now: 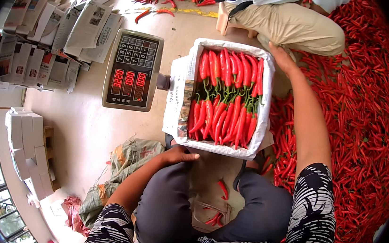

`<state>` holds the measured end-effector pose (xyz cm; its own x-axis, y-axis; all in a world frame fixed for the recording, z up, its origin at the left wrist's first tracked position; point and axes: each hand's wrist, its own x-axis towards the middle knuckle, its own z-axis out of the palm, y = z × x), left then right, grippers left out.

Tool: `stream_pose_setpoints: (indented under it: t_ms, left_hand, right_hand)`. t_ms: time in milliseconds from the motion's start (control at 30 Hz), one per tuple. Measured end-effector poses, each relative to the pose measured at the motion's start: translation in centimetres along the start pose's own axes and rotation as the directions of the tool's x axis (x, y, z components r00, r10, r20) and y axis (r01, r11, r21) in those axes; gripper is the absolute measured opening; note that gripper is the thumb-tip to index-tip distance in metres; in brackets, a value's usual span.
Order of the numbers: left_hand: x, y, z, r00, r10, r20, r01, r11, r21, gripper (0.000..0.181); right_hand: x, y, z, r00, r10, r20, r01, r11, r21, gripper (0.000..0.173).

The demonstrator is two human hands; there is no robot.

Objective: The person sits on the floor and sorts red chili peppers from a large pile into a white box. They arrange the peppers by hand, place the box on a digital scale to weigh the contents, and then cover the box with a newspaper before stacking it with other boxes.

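In front of me stands a box lined with newspaper [265,104], filled with red chili peppers [221,120]. They lie in two rows, green stems meeting in the middle. My right hand [282,59] is at the box's far right corner, fingers pointing away; whether it grips the corner is unclear. By the near left corner, just above my knee, is my left hand [175,155], its thumb stretched to the right and its other fingers mostly hidden. A digital scale display [132,70] with lit red digits stands left of the box, its post reaching towards the box; any platform beneath is hidden.
A large heap of loose red chilies [359,139] covers the floor at right. Another person's bent leg [289,26] is beyond the box, beside a low stool [223,19]. Folded newspapers [87,26], stacked white boxes [28,143] and a woven sack [133,158] are at left.
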<state>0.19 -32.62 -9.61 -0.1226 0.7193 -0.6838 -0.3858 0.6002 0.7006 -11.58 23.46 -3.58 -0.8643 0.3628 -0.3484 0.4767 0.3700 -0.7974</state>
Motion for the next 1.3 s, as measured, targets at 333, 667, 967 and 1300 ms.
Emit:
stream_pose_setpoints:
  t_ms: [333,667,967,1300]
  left_hand:
    - [-5.9,7.1,-1.1,0.951,0.058,0.302,0.038,0.953,-0.301,0.058]
    - [-5.1,7.9,0.2,0.871,0.36,0.335,-0.045,0.737,-0.675,0.079]
    - [-4.4,2.6,-1.3,0.949,0.084,0.302,-0.017,0.976,-0.218,0.039]
    - [-2.3,8.2,0.6,0.931,0.25,0.266,-0.196,0.957,-0.213,0.044]
  right_hand:
    - [6.8,-1.7,4.8,0.975,0.014,0.221,-0.05,0.986,0.157,0.073]
    - [6.0,4.5,2.1,0.977,-0.209,0.04,0.201,0.967,0.155,0.044]
    - [-21.9,8.5,3.0,0.961,-0.184,-0.205,0.174,0.983,-0.066,0.031]
    - [-36.3,20.5,16.7,0.713,0.254,0.653,-0.667,0.534,0.52,0.053]
